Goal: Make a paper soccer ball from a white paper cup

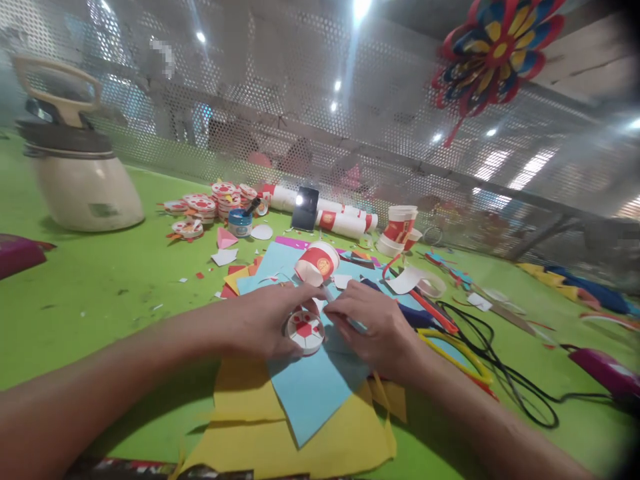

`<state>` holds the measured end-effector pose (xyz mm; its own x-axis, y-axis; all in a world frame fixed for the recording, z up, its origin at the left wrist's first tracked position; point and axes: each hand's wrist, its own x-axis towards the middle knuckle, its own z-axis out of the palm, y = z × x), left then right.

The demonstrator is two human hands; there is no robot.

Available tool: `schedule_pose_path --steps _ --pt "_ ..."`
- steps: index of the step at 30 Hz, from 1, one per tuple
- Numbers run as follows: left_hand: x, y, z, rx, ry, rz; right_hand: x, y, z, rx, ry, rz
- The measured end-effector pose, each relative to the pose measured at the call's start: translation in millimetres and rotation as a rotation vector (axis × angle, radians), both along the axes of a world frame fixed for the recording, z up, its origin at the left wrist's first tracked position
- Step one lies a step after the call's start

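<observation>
My left hand (pixel 265 319) is closed round a small white disc (pixel 306 332) with a red pattern on its face. Close to the disc's right, my right hand (pixel 373 327) pinches a thin pale strip or tool whose end reaches toward the left fingertips; what it is exactly is hard to make out. Just beyond both hands a cut red and white paper cup (pixel 318 263) lies on its side. Blue paper (pixel 310 407) is under the hands, over yellow paper (pixel 250 443) on the green table (pixel 165 347).
Patterned discs (pixel 200 205) are stacked beyond the left hand, beside a blue jar (pixel 240 223). Long stacks of cups (pixel 341 223) lie farther back. A black cable (pixel 493 353) and yellow-handled scissors (pixel 457 353) are at right. A large pale container (pixel 85 183) stands at left.
</observation>
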<state>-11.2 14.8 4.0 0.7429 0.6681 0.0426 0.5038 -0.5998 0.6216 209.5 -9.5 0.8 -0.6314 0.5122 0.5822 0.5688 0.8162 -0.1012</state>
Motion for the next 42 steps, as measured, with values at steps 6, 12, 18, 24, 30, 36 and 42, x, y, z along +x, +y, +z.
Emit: schedule_pose_path --steps 6,12,18,24,30,36,42 --pt "-3 0 -5.6 0.03 0.008 -0.02 5 -2 -6.7 -0.03 0.064 0.063" --pt "-5 0 -4.6 0.056 0.0 -0.037 6 -4 -6.4 -0.039 0.069 0.047" --pt "3 -10 3.5 0.063 -0.005 0.021 5 -6 -6.3 -0.067 0.108 0.02" --pt "18 -14 -9.4 0.225 0.088 0.149 6 -10 -3.7 -0.058 0.146 0.012" --pt "9 -11 -7.2 0.107 0.012 0.102 7 -10 -1.2 -0.078 0.137 -0.007" --pt "-2 -10 -2.8 0.069 -0.07 -0.053 9 -10 0.8 -0.041 0.114 0.008" --pt "8 -11 -3.9 0.029 -0.037 0.073 8 -10 -1.0 -0.035 0.104 0.009"
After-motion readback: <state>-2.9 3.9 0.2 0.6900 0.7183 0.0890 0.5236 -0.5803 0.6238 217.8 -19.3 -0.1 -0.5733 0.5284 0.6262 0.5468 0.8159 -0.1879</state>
